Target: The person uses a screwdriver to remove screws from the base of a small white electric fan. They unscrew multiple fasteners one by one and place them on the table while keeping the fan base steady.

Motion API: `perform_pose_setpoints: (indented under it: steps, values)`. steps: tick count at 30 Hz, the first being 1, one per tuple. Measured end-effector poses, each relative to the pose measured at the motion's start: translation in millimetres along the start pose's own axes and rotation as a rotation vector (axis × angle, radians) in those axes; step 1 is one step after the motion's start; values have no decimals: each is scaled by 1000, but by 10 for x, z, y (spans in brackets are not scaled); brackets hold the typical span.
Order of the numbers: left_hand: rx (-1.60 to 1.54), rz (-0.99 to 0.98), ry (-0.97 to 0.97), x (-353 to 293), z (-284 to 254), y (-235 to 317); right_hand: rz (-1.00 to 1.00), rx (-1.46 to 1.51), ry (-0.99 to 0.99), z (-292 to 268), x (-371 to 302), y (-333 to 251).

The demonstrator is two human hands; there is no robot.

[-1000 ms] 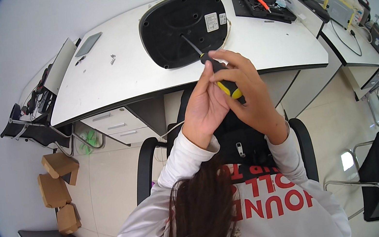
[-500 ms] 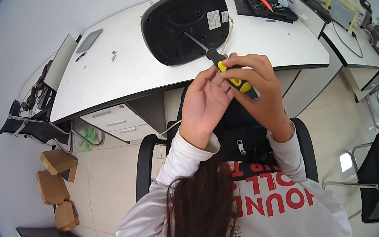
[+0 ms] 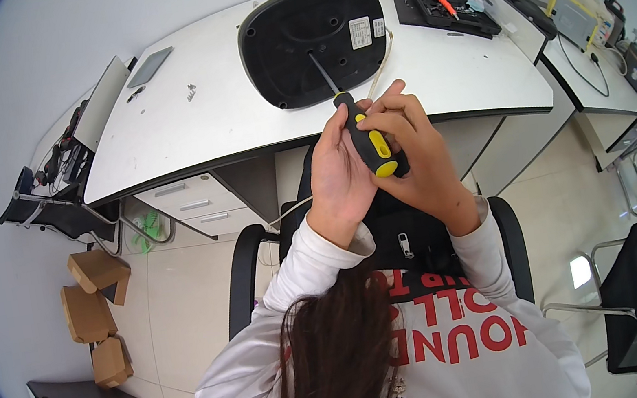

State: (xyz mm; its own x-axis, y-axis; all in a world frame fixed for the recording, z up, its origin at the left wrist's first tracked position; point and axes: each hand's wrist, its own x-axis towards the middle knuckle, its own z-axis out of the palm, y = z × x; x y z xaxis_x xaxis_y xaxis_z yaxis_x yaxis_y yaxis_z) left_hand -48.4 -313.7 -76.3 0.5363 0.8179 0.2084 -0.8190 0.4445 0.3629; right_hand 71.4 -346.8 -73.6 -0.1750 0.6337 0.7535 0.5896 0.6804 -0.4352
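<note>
A black-and-yellow screwdriver [image 3: 367, 142] is between my hands in front of the table edge, its metal shaft slanting up and left. The tip appears over a hole in the underside of a rounded black appliance base [image 3: 288, 51]; contact cannot be made out. My left hand [image 3: 338, 175] is closed on the handle, its thumb along the side near the shaft and the palm facing up. On the other side, my right hand [image 3: 423, 154] has bent fingers against the handle. Some fingers of both hands are hidden behind it.
The base lies on a white table [image 3: 160, 132], a pale cable [image 3: 383, 70] beside it. Several small screws [image 3: 191, 93] and a flat grey device [image 3: 150, 68] are at the left. An open black tool case [image 3: 450, 6] holds a red-orange tool at the far right.
The screwdriver handle has swung left and turned, showing more of its yellow side. My left thumb has come against the handle, and my right hand has shifted slightly left.
</note>
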Motion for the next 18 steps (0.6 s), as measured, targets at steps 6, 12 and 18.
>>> perform_pose_setpoints:
  steps: [6,12,18]
  values:
    - [25,-34,6,-24,-9,-22,-16,45,1,-7,-22,18]
    - [90,-34,63,-19,49,-56,-84,18,69,-20,4,33]
    - [282,39,211,-35,18,-105,-13,163,49,67,-21,-7]
